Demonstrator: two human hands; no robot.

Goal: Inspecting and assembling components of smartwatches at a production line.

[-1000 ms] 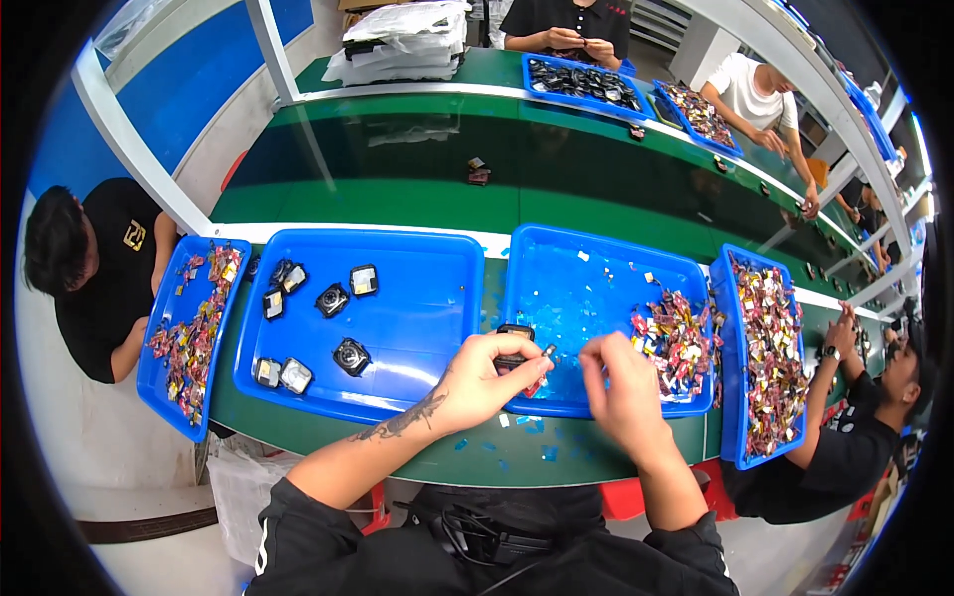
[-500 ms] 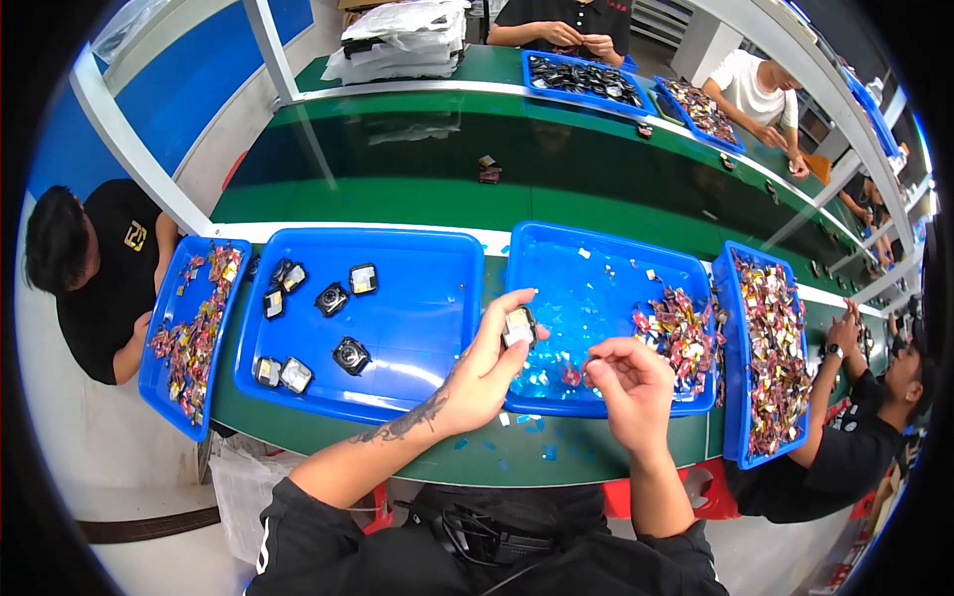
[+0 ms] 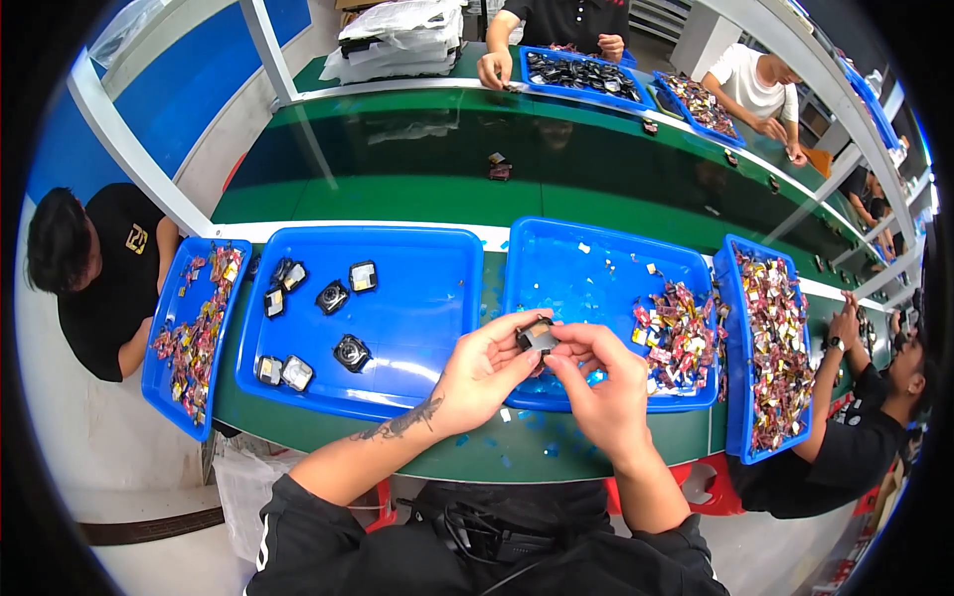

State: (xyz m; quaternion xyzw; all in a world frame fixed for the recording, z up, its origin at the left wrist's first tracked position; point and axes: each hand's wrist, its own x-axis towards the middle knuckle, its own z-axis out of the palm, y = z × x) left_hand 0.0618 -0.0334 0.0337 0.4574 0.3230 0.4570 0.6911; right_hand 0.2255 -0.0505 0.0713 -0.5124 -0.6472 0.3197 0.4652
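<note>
Between my two hands is a small black square case (image 3: 538, 336) with a pale, partly brownish face. My left hand (image 3: 484, 370) grips it from the left, thumb along the lower side and fingers behind. My right hand (image 3: 608, 389) is closed at its right edge, thumb and fingertips pinched against the case; anything else in that pinch is hidden. Both hands are over the near left part of a blue tray (image 3: 608, 234), which holds a heap of small red, yellow and white flex parts (image 3: 680, 333) and scattered blue film bits.
Left of my hands, another blue tray (image 3: 417, 298) holds several black cases (image 3: 351, 353). Narrow bins of flex parts stand at far left (image 3: 194, 348) and right (image 3: 775, 348). Beyond runs a green conveyor (image 3: 397, 179). Co-workers sit left, right and across.
My right hand has moved left and up to meet the case in my left hand. The case has turned and looks darker. Across the conveyor, a person's hand has reached to its edge.
</note>
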